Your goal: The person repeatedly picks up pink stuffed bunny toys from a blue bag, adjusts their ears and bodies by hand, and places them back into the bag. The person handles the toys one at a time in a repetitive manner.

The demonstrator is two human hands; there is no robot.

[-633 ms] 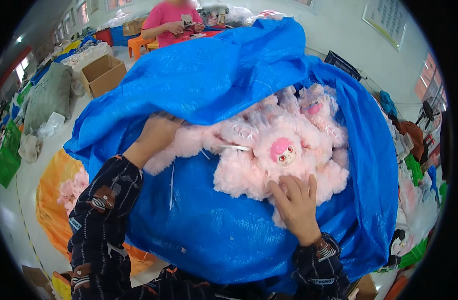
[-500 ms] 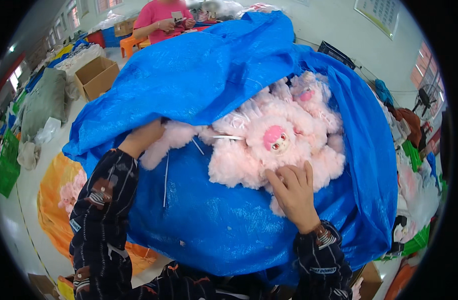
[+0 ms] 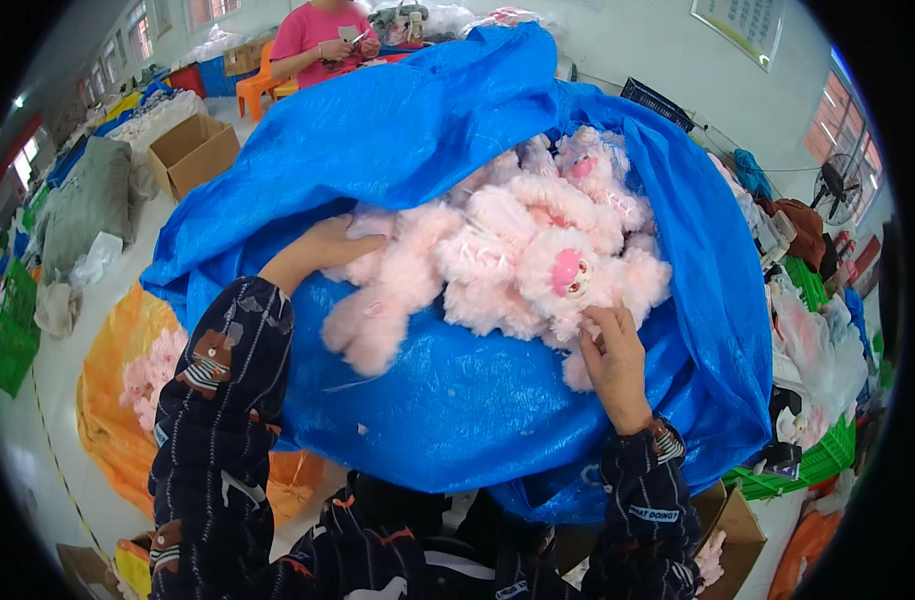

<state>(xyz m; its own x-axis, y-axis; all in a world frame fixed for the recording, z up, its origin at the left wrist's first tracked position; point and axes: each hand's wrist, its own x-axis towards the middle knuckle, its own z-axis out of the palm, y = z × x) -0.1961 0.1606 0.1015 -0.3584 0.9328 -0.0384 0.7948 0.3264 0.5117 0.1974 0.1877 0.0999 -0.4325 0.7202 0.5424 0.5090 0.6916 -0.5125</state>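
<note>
A large blue woven sack (image 3: 408, 430) lies open in front of me, with several pale pink plush toys heaped in its mouth. My left hand (image 3: 328, 248) is at the sack's left opening, its fingers closed on the fur of a pink plush piece (image 3: 403, 275) whose limbs hang toward me. Some of those fingers are buried in the fur. On the right, my right hand (image 3: 616, 360) has its fingertips pinched on the fur beside the face of a plush toy (image 3: 568, 270) with a bright pink patch and red eyes. Another plush toy (image 3: 588, 165) lies behind it.
An orange sack (image 3: 118, 370) with pink plush stands on the floor at left. Beyond are an open cardboard box (image 3: 193, 155) and a person in a pink shirt (image 3: 323, 45) handling something small. At right sit a green crate (image 3: 803, 465) and a fan (image 3: 836, 190).
My left hand has come out from under the blue flap, and more of the pink plush beside it now shows. The faced toy has turned and tilted; my right hand has shifted up slightly.
</note>
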